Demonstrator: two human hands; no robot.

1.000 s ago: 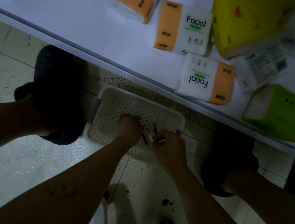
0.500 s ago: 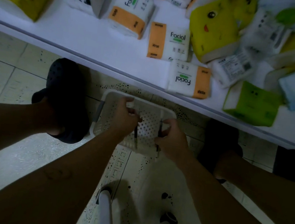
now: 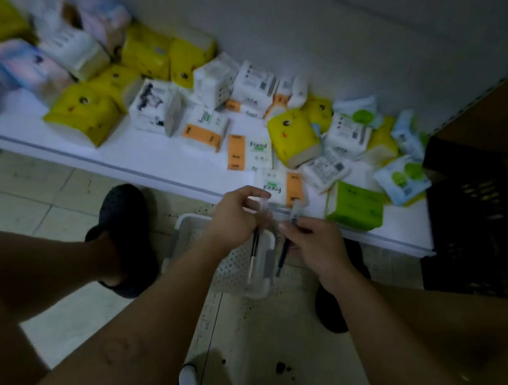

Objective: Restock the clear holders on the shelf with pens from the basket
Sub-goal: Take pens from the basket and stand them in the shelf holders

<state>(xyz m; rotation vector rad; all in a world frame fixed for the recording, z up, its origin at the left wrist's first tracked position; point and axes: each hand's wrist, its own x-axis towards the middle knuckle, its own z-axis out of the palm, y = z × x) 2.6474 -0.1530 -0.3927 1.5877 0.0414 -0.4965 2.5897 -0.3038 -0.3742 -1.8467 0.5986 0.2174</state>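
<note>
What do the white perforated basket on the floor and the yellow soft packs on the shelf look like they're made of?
The white perforated basket is most likely moulded plastic with a matte finish: regular rows of small holes and a thick rounded rim point to that. The yellow soft packs seem to be wrapped in thin plastic film, faintly glossy, with soft puffy corners, though the blur leaves that open.

Count: 2 pens, left pen (image 3: pixel 254 248) in my left hand (image 3: pixel 236 219), right pen (image 3: pixel 283 255) in my right hand (image 3: pixel 319 245). 1 white basket (image 3: pixel 233 274). 1 shelf (image 3: pixel 154 156). 1 black crate (image 3: pixel 479 220). 2 black clogs (image 3: pixel 126 208). Orange-banded Facial packs (image 3: pixel 204 128): 3 clear. Other tissue packs: too blurred to count.
</note>
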